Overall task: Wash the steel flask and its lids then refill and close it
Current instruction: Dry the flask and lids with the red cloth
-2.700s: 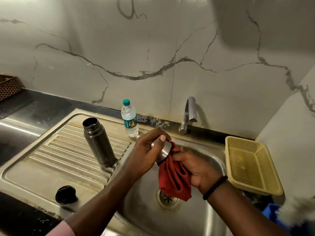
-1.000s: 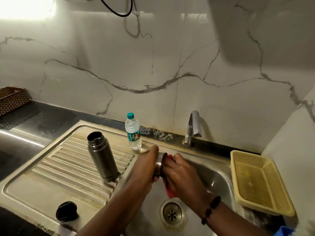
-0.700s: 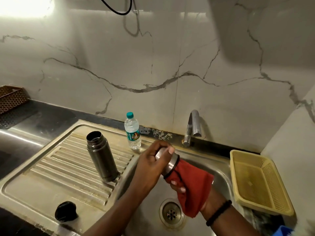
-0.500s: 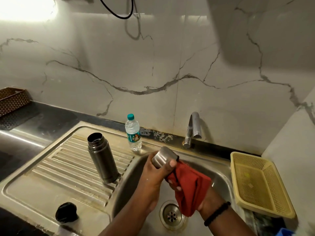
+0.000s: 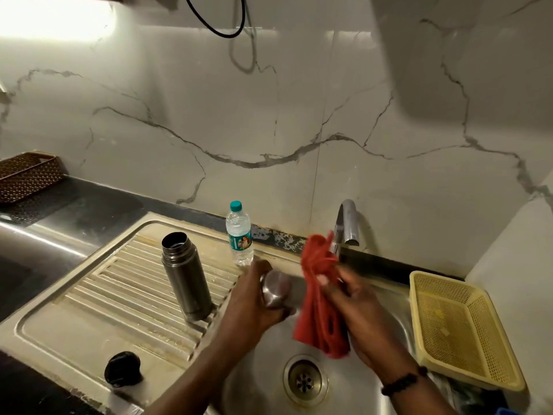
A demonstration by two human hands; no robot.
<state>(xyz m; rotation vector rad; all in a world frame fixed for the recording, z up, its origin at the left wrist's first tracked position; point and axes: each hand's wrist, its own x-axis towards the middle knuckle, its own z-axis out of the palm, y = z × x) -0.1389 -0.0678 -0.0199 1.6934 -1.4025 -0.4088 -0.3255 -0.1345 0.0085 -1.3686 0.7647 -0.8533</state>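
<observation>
**Steel sink unit on a dark counter**

Stainless steel sink unit point(image 5: 74, 330) set into a dark stone counter point(image 5: 89, 205). On the ribbed drainboard: open-mouthed cylindrical steel flask point(image 5: 185, 277), upright; round black plastic lid point(image 5: 122, 369) near the front edge, well apart. At the back rim, small clear plastic water bottle with teal cap point(image 5: 239, 235), upright. Right of the basin, yellow perforated plastic basket point(image 5: 460, 324). Far left, brown woven basket point(image 5: 27, 175).

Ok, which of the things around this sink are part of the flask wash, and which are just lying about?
Part of the job:
steel flask, open, upright on the drainboard
steel cup lid, in the left hand
red cloth, in the right hand
black inner lid on the drainboard
water bottle, probably for refilling
tap

Lying about:
yellow basket
brown basket
</observation>
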